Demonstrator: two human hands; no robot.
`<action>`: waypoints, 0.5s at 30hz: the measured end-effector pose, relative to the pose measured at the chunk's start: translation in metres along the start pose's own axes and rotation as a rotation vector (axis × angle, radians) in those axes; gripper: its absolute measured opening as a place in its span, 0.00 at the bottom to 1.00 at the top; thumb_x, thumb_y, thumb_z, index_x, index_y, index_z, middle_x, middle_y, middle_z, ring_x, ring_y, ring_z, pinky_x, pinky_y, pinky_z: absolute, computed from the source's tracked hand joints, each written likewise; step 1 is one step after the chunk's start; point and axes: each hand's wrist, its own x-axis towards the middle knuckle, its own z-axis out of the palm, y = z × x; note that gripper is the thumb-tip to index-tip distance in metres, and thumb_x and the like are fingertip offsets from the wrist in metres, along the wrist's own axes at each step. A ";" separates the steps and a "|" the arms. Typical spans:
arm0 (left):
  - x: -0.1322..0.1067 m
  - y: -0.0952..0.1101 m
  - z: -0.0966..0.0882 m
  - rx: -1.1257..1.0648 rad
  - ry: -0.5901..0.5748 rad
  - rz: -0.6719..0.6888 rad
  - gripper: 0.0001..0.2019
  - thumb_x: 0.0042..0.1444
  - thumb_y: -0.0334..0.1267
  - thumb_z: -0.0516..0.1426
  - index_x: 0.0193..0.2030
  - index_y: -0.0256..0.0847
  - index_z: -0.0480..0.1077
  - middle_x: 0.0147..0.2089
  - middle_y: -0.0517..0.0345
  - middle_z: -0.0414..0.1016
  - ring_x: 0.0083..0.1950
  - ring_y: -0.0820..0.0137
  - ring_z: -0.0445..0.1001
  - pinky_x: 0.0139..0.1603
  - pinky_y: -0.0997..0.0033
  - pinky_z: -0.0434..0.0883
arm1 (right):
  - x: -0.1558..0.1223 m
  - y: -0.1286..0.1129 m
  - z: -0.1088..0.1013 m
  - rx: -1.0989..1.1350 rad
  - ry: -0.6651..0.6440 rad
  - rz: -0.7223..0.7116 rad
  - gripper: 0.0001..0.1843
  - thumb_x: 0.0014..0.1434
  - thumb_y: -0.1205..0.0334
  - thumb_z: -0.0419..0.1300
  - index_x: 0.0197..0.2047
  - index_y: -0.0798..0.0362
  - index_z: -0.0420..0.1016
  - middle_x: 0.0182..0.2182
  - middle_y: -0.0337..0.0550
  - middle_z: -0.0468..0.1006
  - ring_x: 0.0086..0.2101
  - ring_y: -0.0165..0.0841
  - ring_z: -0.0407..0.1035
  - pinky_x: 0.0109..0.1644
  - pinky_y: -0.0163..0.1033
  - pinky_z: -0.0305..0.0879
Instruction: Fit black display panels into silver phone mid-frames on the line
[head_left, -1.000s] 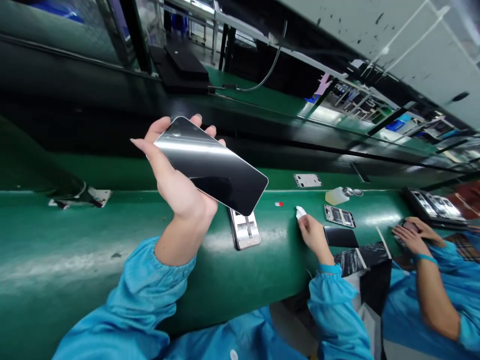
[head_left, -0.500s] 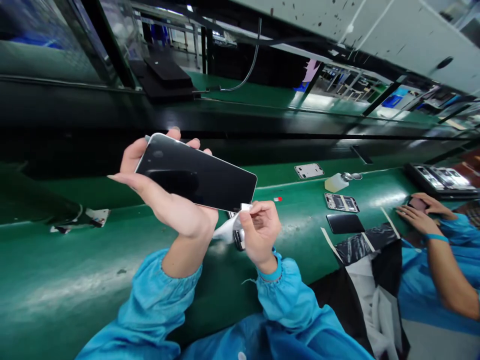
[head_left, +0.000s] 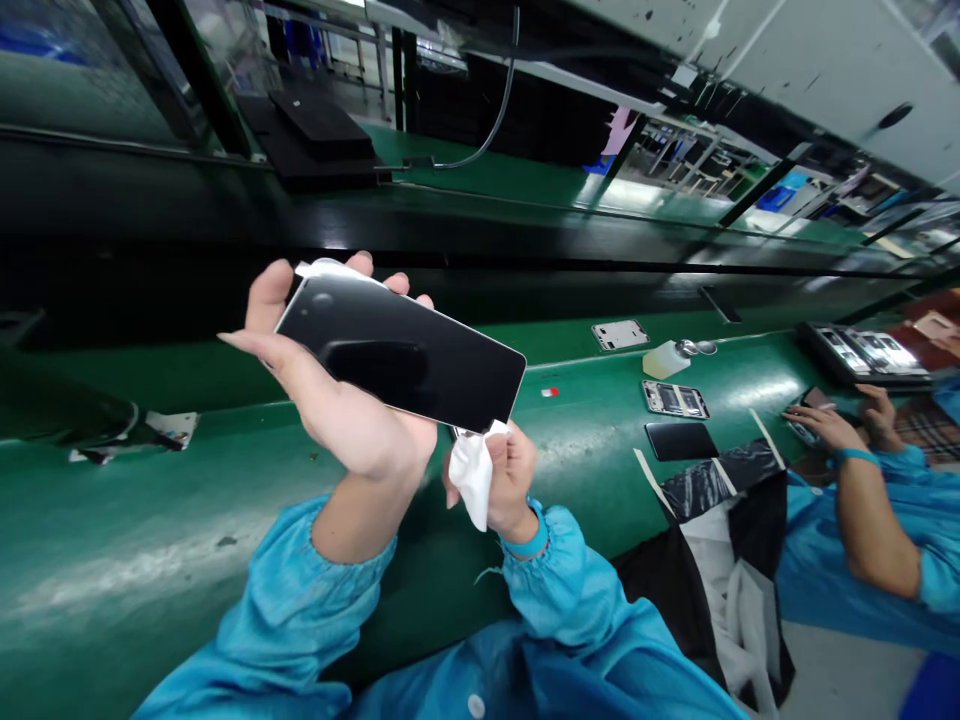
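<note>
My left hand grips a black glossy phone above the green conveyor belt, screen up, fingers wrapped round its far edge. A bit of white cloth shows under the phone's top corner. My right hand is closed on a crumpled white cloth just below the phone's lower right corner, touching it. Both arms wear blue sleeves.
On the belt to the right lie a phone frame, a black phone, a white back plate and a small solvent bottle. A co-worker's hands work at the far right beside a tray of parts.
My right hand came from the belt with the white cloth up to the phone's lower corner. The left hand has tilted the phone slightly and kept hold of it.
</note>
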 end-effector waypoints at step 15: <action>-0.007 0.033 0.006 0.088 -0.014 0.031 0.38 0.81 0.51 0.20 0.47 0.59 0.72 0.53 0.64 0.82 0.67 0.62 0.83 0.68 0.44 0.84 | -0.018 -0.033 0.028 0.027 0.299 -0.152 0.18 0.64 0.34 0.67 0.42 0.36 0.71 0.34 0.35 0.78 0.19 0.33 0.70 0.20 0.45 0.64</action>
